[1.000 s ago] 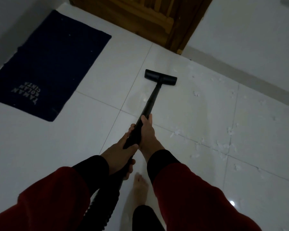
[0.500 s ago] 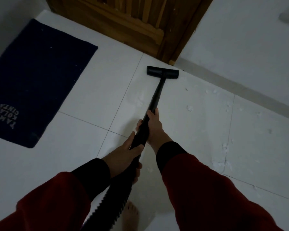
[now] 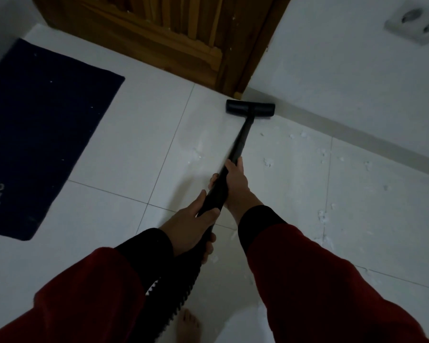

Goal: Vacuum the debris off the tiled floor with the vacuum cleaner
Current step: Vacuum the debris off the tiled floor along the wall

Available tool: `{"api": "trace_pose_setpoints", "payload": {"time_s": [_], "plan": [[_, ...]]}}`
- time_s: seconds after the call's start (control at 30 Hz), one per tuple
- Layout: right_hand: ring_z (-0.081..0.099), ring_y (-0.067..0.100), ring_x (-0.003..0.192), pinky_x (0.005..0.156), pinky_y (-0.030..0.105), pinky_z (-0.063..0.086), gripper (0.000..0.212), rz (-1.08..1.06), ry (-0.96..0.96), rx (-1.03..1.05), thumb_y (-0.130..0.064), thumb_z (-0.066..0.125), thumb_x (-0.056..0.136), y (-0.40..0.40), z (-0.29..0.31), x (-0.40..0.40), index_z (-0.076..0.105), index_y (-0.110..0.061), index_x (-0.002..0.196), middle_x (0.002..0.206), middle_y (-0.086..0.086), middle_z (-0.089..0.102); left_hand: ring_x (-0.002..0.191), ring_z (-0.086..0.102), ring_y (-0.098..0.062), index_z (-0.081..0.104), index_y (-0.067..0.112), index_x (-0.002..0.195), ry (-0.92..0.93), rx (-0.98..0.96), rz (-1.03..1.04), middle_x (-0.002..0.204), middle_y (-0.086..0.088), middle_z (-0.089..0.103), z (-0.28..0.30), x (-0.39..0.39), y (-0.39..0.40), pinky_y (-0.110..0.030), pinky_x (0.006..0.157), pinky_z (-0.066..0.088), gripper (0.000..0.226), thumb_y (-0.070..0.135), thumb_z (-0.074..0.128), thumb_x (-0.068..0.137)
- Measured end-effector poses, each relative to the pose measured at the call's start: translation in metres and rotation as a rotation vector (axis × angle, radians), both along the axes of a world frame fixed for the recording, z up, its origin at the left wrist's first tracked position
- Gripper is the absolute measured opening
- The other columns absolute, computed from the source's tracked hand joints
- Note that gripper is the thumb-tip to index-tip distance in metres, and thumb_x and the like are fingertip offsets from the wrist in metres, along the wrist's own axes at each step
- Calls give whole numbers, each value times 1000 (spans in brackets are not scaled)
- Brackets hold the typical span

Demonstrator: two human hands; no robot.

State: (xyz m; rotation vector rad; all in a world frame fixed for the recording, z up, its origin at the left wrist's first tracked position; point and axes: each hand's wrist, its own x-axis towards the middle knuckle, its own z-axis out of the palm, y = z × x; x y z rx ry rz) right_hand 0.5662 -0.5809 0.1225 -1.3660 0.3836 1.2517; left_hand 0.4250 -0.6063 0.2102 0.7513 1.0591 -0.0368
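Observation:
The black vacuum wand (image 3: 242, 138) runs away from me to its flat floor head (image 3: 250, 108), which rests on the white tiled floor (image 3: 124, 157) at the foot of the wall, beside the door frame. My right hand (image 3: 233, 184) grips the wand further up. My left hand (image 3: 192, 227) holds the lower end where the ribbed hose (image 3: 181, 290) starts. Small white debris flecks (image 3: 268, 162) lie scattered on the tiles right of the wand, with more debris (image 3: 323, 216) along a grout line.
A wooden door (image 3: 159, 33) stands ahead. A dark blue mat (image 3: 37, 129) with white lettering lies at the left. The white wall (image 3: 344, 70) at the right carries a double socket (image 3: 416, 28). My bare foot (image 3: 187, 325) is below the hose.
The floor head has slid forward and right, from the open tile to the wall base by the door frame. Both hands kept their grip and moved forward with it.

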Motion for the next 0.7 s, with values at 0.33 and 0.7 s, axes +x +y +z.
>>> {"api": "trace_pose_setpoints", "payload": {"time_s": [0.33, 0.7], "plan": [[43, 16, 51, 42, 20, 44, 51, -6, -64, -56, -16, 39, 99, -21, -6, 29, 32, -39, 144, 80, 7, 44, 41, 49, -17, 17, 44, 147, -38, -53, -25, 65, -11, 51, -11, 30, -12, -23, 41, 43, 61, 27, 46, 97], [43, 16, 53, 43, 20, 44, 49, -54, -56, -106, -18, 40, 99, -68, -1, 13, 34, -41, 143, 90, 6, 43, 38, 49, -15, 20, 42, 147, -32, -102, -58, 66, -11, 50, 2, 11, -52, -21, 40, 42, 58, 29, 46, 97]]}}
